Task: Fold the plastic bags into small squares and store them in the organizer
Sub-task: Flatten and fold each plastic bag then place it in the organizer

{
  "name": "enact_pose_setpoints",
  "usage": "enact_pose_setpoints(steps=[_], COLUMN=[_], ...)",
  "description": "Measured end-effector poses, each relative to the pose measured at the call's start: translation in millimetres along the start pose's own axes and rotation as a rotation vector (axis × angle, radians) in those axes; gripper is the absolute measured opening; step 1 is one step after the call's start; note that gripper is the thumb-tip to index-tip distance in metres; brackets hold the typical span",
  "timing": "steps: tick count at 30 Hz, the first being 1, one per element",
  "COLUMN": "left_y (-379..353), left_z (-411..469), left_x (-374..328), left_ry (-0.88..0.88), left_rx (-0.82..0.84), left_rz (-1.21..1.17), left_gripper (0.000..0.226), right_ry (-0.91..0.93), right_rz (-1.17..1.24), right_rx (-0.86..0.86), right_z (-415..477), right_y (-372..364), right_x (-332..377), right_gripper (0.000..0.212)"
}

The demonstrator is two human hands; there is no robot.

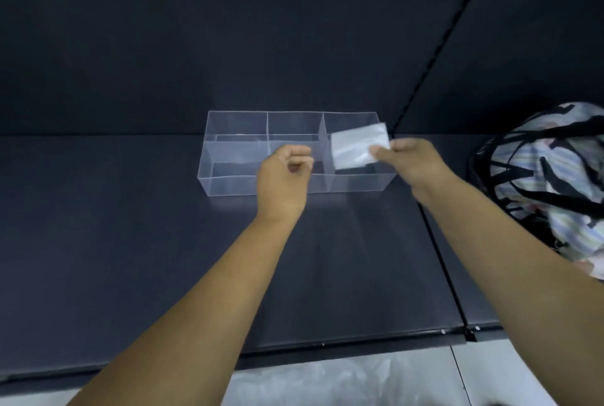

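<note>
1. A small folded square of translucent plastic bag [359,148] hangs over the right compartment of the clear divided plastic organizer [235,157].
2. The right hand [408,162] pinches its corner.
3. The left hand [284,177], fingers curled, holds nothing.
4. A striped fabric bundle [552,183] is cut off at the right edge.

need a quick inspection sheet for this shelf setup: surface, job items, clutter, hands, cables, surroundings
surface: dark matte shelf, with a seam running to the right of the organizer.
job's things: clear organizer with several compartments stands on the shelf, no bag plainly stored in it; one folded bag is held over its right-end compartment.
clutter: bundle of striped material with black straps at the right edge.
hands: left hand is curled and holds nothing, in front of the organizer's middle; right hand pinches the folded bag's corner.
cables: nothing seen.
surroundings: dark back panel; pale floor with crinkled clear plastic below the shelf edge.
</note>
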State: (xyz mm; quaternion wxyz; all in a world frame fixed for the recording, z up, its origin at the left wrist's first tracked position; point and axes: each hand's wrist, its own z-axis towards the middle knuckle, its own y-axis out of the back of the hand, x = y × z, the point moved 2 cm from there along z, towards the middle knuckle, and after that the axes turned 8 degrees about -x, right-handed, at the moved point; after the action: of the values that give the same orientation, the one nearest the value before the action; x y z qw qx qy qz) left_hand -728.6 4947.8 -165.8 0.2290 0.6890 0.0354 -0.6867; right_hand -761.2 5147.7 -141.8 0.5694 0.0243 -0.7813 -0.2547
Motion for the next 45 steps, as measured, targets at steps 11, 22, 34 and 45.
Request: enact_pose_setpoints(steps=[11,22,34,45], left_y=[4,113,147,145], left_z=[-18,-149,-174,-193], left_x=[56,120,129,16], left_ry=[-0.557,-0.263,-0.097,0.365], left_rx=[0.241,0.222,0.422,0.821], left_rz=[1.017,1.136,1.14,0.285], left_gripper=[0.073,0.076,0.07,0.078], right_ry=[0.063,0.729,0.444,0.228], right_rz=[-0.817,-0.4,-0.857,-0.115], right_rx=[-0.212,-0.087,0.494,0.294], right_z=[36,-195,-319,-277], right_y=[-28,-24,-71,-18], right_x=[-18,-90,-221,-92], right_gripper=[0.034,0.006,0.051,0.037])
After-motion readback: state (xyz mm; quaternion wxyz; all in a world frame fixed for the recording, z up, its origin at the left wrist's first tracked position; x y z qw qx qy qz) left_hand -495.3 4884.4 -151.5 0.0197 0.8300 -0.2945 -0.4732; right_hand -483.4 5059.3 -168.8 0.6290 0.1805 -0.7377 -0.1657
